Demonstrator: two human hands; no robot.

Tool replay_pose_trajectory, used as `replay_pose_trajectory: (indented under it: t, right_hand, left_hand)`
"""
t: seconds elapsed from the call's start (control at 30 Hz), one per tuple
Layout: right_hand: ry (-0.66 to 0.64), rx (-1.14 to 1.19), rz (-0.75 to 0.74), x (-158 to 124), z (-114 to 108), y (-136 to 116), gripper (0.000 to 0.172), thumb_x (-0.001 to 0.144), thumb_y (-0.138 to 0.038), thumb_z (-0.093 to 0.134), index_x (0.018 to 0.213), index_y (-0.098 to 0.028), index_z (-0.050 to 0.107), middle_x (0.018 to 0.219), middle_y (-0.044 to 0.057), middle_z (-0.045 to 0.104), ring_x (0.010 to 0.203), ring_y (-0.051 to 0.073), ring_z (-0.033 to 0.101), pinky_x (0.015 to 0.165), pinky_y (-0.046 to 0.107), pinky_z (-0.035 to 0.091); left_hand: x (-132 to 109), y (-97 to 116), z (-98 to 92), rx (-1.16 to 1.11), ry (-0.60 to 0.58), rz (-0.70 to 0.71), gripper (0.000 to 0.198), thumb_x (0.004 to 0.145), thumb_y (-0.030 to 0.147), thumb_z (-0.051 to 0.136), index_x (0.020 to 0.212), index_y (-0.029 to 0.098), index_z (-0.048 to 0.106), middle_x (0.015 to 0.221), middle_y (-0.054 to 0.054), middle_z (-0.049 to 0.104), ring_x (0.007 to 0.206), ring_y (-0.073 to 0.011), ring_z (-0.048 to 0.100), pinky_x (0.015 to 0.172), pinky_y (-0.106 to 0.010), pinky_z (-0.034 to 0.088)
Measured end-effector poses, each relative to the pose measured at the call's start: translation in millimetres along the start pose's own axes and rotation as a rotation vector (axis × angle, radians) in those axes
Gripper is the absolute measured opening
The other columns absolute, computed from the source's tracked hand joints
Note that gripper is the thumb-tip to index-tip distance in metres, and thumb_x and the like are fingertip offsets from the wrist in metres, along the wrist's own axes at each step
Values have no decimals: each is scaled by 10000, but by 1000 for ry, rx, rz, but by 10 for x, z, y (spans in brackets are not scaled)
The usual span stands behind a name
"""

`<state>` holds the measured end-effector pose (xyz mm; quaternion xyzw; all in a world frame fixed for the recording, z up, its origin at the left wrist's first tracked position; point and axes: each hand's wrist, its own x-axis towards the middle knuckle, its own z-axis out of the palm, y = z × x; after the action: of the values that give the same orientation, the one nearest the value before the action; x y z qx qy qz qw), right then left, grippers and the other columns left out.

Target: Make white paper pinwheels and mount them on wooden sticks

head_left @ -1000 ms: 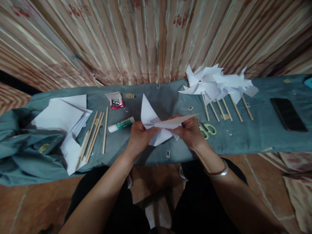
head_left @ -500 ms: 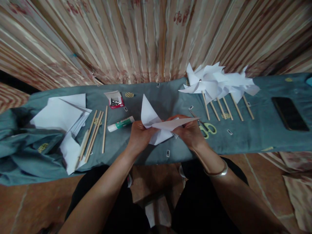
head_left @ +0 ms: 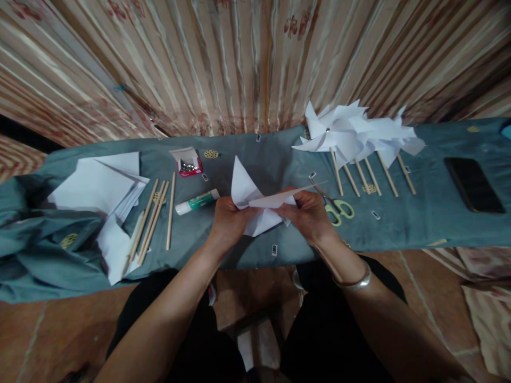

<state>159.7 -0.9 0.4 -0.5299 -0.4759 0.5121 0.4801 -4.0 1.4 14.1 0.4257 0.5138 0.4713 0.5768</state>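
Between my hands is a white paper pinwheel [head_left: 245, 183], its blades partly folded in and one point standing up. My left hand [head_left: 229, 221] pinches it near the centre with the thumb on top. My right hand [head_left: 309, 213] grips its right side, thumb and fingers closed on a blade. The fingers under the paper are hidden. Just beyond my right hand lie scissors [head_left: 342, 209] with pale green handles. A green and white glue stick [head_left: 197, 202] rests left of my left hand.
Finished pinwheels [head_left: 339, 133] on wooden sticks lie at the back right, with a black phone [head_left: 474, 185] farther right. Left are a small red box of pins [head_left: 187, 164], several loose wooden sticks [head_left: 171, 213] and a stack of white paper [head_left: 91, 183] on the grey-green cloth [head_left: 239, 258].
My right hand has tilted slightly, and the blade by it now lies flatter and more edge-on. My left hand keeps its hold at the centre.
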Motion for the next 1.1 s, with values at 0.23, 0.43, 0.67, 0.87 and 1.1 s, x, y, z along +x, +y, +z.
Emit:
replay_pose_trajectory:
  t: [0.23,0.43,0.67,0.87,1.1]
  right_hand:
    - [-2,11,3,-6,10,-21,224,582,-375,837,648,-195,721,625,-11,667,559,120,546,508,240,439]
    - [-17,-43,-43,-5,12,-58,230,635,-404,798,683,-193,720,645,5,667,590,136,558,524,254,434]
    - [-46,-54,-42,25,-24,-101,225,608,-354,815,724,-185,722,672,8,687,601,146,576,538,262,464]
    - [-69,-89,-98,17,-37,-123,139,636,-286,777,724,-199,714,704,17,704,658,171,618,603,278,496]
    - [-64,-126,-219,-36,-37,-144,50,696,-252,669,732,-237,699,765,22,728,722,200,648,652,311,503]
  left_hand:
    - [5,-13,-5,10,2,5,142,573,228,830,691,180,766,705,-15,755,653,-170,668,635,-261,521]
    - [8,-10,14,-3,-12,11,142,595,273,833,687,185,770,681,-11,750,650,-161,662,641,-251,514]
    - [30,0,27,-42,-60,-10,222,597,337,834,710,158,766,680,-33,742,672,-177,681,654,-270,526]
    - [6,38,30,-71,-68,-15,254,553,313,866,742,168,776,702,-30,756,690,-197,702,670,-287,561]
    - [12,50,18,50,-29,62,238,554,319,870,708,164,775,729,-54,766,760,-234,722,718,-314,581]
